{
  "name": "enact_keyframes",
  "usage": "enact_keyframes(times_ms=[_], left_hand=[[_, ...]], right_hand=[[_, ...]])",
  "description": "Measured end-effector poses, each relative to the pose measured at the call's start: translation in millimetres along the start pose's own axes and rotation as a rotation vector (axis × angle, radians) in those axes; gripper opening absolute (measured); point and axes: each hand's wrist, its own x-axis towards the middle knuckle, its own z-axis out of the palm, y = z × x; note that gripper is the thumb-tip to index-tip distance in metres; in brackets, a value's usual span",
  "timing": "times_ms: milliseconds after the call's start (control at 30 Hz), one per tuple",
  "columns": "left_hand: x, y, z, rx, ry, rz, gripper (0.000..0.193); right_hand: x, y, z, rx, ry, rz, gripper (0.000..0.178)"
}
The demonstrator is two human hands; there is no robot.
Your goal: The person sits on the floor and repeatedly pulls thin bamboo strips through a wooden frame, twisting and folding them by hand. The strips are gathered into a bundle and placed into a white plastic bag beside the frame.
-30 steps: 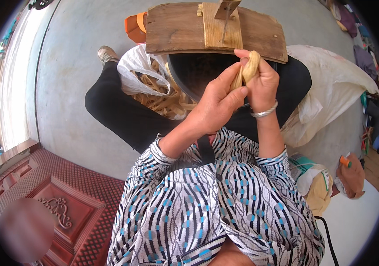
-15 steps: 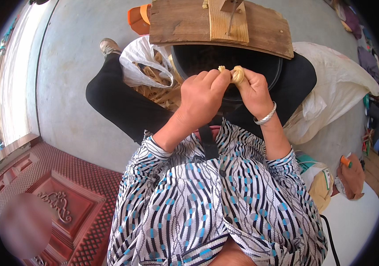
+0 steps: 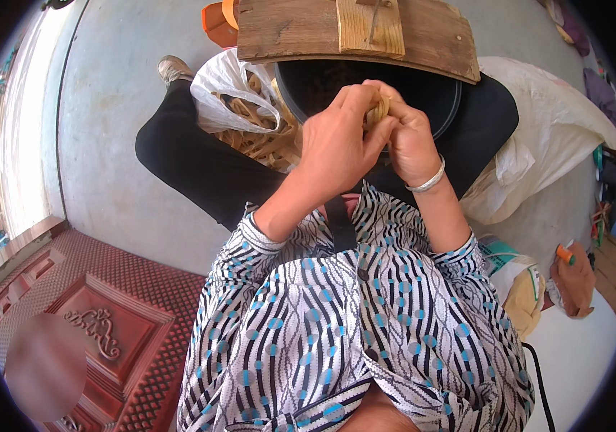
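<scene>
Both my hands meet over a black tub [image 3: 459,108] between my legs. Pinched among their fingers is a pale yellow coiled strip [image 3: 378,111], a small rounded bundle partly covered by the fingers. My left hand [image 3: 338,137] is closed on its left side, thumb and forefinger against it. On the other side, my right hand [image 3: 414,147] has its fingers curled round the same bundle. Loose tan strips [image 3: 261,153] lie beside my left leg, and more fill a white plastic bag [image 3: 211,90].
A wooden board [image 3: 286,34] with a small block [image 3: 351,32] and a metal spike [image 3: 373,25] spans the tub's far side. An orange container [image 3: 216,25] stands behind it at left. A white sack [image 3: 545,129] spreads at right. A carved red panel [image 3: 135,317] lies lower left.
My fingers have closed further round the coiled strip, and my left hand has turned so its thumb presses on it. The strip's loose end and knob, visible before, are now mostly hidden.
</scene>
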Motion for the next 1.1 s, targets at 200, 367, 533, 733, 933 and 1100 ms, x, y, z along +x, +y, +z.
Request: enact_keyframes(times_ms=[200,367,533,733,933,1100], left_hand=[[3,-19,12,-0.115,0.119,-0.167,0.019],[-23,-32,-18,-0.941,-0.208,-0.548,0.022],[-44,-41,-30,-0.212,-0.026,-0.195,0.01],[-27,-20,-32,0.065,-0.082,0.03,0.01],[-14,-17,-38,-0.291,-0.435,-0.195,0.012],[30,-8,-46,-0.341,-0.353,-0.155,0.016]], right_hand=[[-2,1,1,-0.497,0.098,-0.501,0.012],[-1,1,-8,-0.267,0.111,-0.468,0.014],[-3,0,-18,-0.269,-0.018,-0.261,0.018],[-3,-55,9,-1.4,-0.364,-0.645,0.031],[1,-80,-14,-1.412,-0.655,-0.312,0.014],[17,-88,-24,-0.802,-0.352,-0.027,0.018]])
